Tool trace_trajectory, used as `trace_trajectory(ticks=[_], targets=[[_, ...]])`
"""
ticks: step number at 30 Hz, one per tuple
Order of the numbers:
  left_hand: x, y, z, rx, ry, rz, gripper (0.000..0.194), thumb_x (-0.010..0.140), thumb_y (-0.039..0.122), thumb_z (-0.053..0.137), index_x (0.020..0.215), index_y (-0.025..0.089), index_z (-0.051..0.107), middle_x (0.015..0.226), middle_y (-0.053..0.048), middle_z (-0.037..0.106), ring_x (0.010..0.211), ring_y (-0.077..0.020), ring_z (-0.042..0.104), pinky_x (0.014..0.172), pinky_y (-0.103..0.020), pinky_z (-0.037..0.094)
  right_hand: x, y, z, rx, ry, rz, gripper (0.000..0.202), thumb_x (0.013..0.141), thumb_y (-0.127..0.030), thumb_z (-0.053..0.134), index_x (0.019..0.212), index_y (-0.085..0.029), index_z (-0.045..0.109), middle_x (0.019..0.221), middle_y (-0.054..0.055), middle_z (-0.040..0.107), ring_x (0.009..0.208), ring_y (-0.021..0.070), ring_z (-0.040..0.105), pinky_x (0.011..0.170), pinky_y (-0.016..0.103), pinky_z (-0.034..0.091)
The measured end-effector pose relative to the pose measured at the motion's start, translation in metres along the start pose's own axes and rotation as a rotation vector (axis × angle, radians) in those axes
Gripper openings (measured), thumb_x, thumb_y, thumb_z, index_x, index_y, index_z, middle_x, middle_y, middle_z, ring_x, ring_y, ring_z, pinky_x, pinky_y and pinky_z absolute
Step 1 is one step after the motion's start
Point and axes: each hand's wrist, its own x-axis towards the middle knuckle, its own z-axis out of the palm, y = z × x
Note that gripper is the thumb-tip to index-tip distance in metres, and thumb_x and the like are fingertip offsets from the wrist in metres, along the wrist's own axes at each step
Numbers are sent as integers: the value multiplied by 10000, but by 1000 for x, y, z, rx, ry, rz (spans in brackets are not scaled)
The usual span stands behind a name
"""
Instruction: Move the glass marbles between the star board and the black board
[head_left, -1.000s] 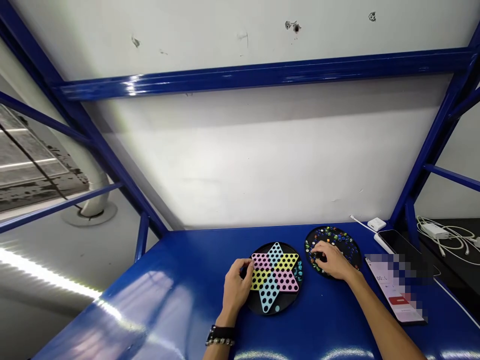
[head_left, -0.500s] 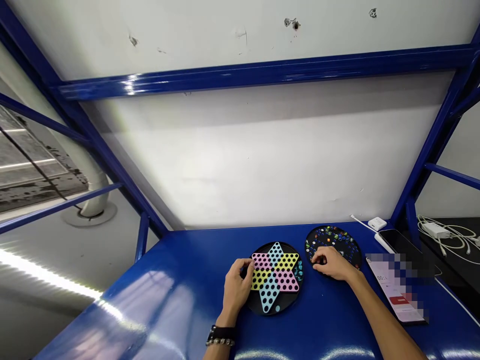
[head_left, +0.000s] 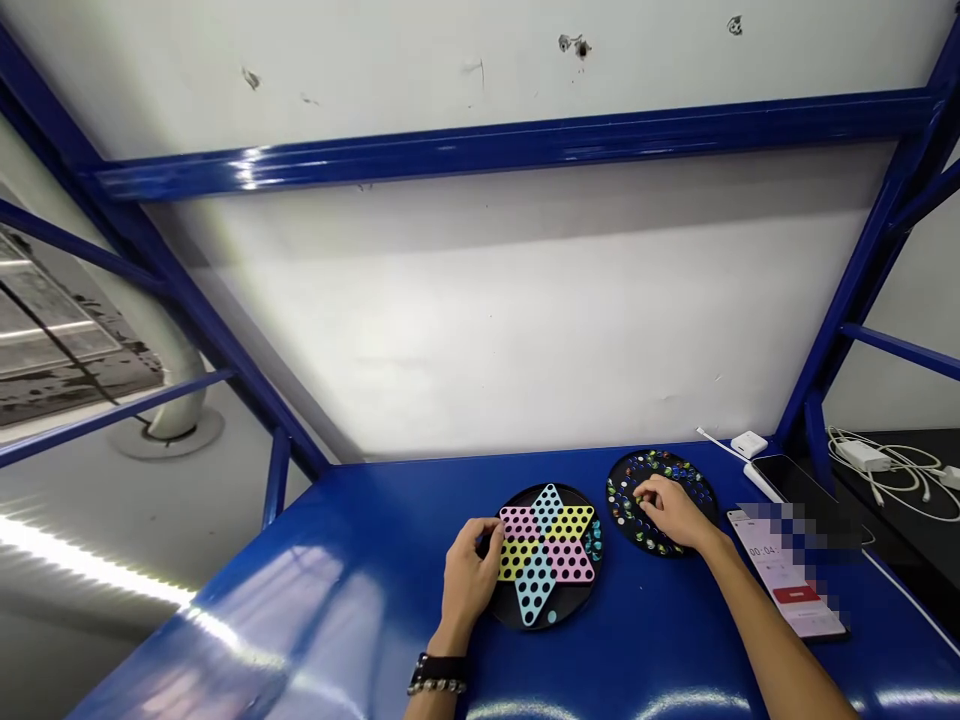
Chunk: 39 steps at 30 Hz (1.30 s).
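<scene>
A Chinese checkers board (head_left: 546, 540) with a pink, yellow and light blue star of holes lies in a round black tray (head_left: 570, 607). My left hand (head_left: 469, 570) is at its left edge, with curled thumb and forefinger gripping the rim. Blue-green marbles (head_left: 593, 540) sit along the tray's right side. To the right, a second round black tray (head_left: 628, 530) carries many coloured marbles (head_left: 652, 462). Over the middle of this tray, my right hand (head_left: 671, 510) has its fingertips pinched together. Whatever is between them is too small to make out.
A phone (head_left: 787, 575) with a lit timer screen lies right of the marble tray, with a dark phone (head_left: 799, 480) behind it. A white adapter (head_left: 748, 444) sits near the back edge. Blue frame bars (head_left: 517, 145) surround the blue table (head_left: 360, 590).
My right hand has moved from the near left edge of the marble tray inward over its middle. My left hand stays at the board's left edge. The view has shifted slightly.
</scene>
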Motion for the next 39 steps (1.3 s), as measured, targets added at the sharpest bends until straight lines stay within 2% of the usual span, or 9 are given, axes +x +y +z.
trace_trajectory(ticks=[6,9,16,18,24,29,32,34,39], targets=[[0,-1,1,1,3,5,339,930,514,486,882,241,682,906,-38,729,861,-217,669,789,-351,543,-2,5,8,-104,-17,22,197,865,-224,509,954,-232,684,857,50,620,950,245,624,842,364,486],[-1,-2,1,4,5,16,343,933,513,483,884,239,683,900,-40,729,857,-216,670,777,-346,544,0,3,9,-37,-4,41,174,878,-280,531,942,-236,686,835,48,627,909,243,624,827,374,497],[0,0,0,6,7,12,323,926,500,496,858,243,678,890,-25,729,844,-207,677,770,-329,543,7,-8,-15,891,237,187,350,785,-514,660,971,-227,585,892,36,630,684,155,562,561,269,421],[0,0,0,5,6,6,325,923,504,494,861,243,677,886,-23,729,846,-210,679,780,-335,542,5,-9,-25,1006,259,185,364,762,-536,689,902,-228,556,885,24,608,645,128,517,524,248,363],[0,0,0,2,3,9,335,924,513,490,867,242,678,892,-30,726,849,-213,672,763,-332,537,-6,1,-34,395,-111,150,381,802,-559,683,719,-205,570,584,-65,402,533,92,315,510,247,247],[-1,-2,0,6,0,6,331,932,508,487,877,243,677,894,-32,725,848,-211,667,772,-335,541,-10,-4,-20,12,-355,174,275,621,-342,839,688,-206,610,508,-88,374,517,92,334,503,256,218],[-1,-2,0,14,3,7,346,934,519,482,866,243,678,900,-39,730,851,-217,672,779,-343,549,-10,-13,-18,32,-416,159,222,678,-338,789,658,-202,614,485,-85,358,508,94,336,508,254,236],[-1,-2,0,16,4,6,354,934,526,479,863,243,679,897,-40,733,849,-219,674,774,-347,552,-10,-17,-22,145,-362,144,234,734,-381,746,681,-203,605,507,-81,368,511,93,332,510,251,245],[0,-2,0,9,1,3,349,923,530,493,863,245,684,908,-41,741,862,-225,679,776,-358,551,-8,-13,-40,770,-165,189,266,836,-447,594,759,-228,465,620,-76,412,504,76,275,489,234,202]])
